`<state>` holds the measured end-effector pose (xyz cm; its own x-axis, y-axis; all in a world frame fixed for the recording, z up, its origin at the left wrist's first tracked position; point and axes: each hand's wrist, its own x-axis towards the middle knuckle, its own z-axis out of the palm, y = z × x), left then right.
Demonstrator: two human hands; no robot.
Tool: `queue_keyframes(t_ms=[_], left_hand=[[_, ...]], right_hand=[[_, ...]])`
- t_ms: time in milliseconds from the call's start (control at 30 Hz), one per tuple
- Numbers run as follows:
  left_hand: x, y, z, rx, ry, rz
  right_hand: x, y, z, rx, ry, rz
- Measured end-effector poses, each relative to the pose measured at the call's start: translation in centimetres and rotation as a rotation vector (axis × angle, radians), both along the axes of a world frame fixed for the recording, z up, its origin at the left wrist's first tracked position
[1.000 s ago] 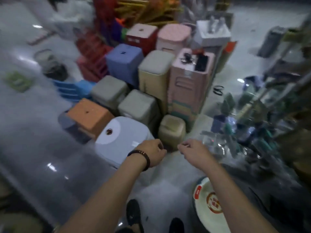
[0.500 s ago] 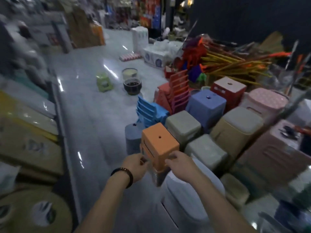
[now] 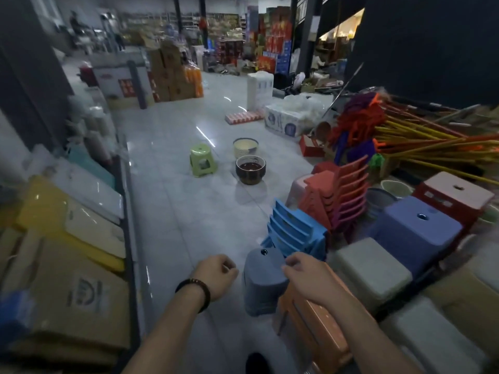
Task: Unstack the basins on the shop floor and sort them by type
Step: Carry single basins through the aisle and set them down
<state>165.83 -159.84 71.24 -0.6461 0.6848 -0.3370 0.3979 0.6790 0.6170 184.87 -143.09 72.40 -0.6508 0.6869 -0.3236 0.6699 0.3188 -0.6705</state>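
Seemingly unfinished — cream basin stack [image 3: 245, 146] and dark basin stack [image 3: 250, 170] sat nested at twelve o'clock; left hand [image 3: 216, 273] and right hand [image 3: 306, 275] were empty, fingers loosely curled.

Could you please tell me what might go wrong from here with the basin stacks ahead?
The glossy floor may be slippery. The grey-blue stool and orange stools stand right in front of you and could trip you. The dark basin stack and cream basin stack might tip if bumped.
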Motion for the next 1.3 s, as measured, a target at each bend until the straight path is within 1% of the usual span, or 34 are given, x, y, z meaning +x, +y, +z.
queue_keyframes(t_ms=[133, 300, 367, 500, 633, 733, 833, 967, 1167, 1300], left_hand=[[-10.8, 5.4, -1.1, 0.034, -0.01, 0.081], [-25.4, 12.7, 0.9, -0.008, 0.024, 0.061], [-31.3, 14.5, 1.7, 0.001, 0.034, 0.092], [-43.3, 17.2, 0.7, -0.011, 0.019, 0.149], [-56.0, 21.9, -1.6, -0.015, 0.002, 0.098], [-66.2, 26.5, -2.4, -0.011, -0.027, 0.035], [-75.3, 31.2, -1.9, -0.033, -0.063, -0.051], [-86.1, 39.1, -1.3, -0.046, -0.064, -0.125], [-98.0, 51.5, -3.5, -0.104, -0.081, -0.271], [-105.7, 60.1, -5.5, -0.172, -0.084, -0.283]], right_hand=[[-12.8, 5.9, -1.9, -0.04, 0.051, 0.045], [-29.1, 13.5, -1.1, -0.08, 0.043, 0.116], [-35.7, 16.1, -0.4, -0.077, 0.035, 0.145], [-48.9, 20.4, 0.4, -0.074, 0.032, 0.194], [-61.9, 25.3, -0.5, -0.017, 0.015, 0.199], [-70.5, 28.7, -1.2, 0.009, -0.008, 0.134], [-76.9, 31.9, -1.0, -0.04, -0.04, 0.051], [-84.1, 37.8, -1.3, -0.049, -0.015, -0.104], [-93.4, 48.3, -5.0, -0.118, -0.033, -0.258], [-100.9, 57.4, -8.0, -0.152, -0.015, -0.272]])
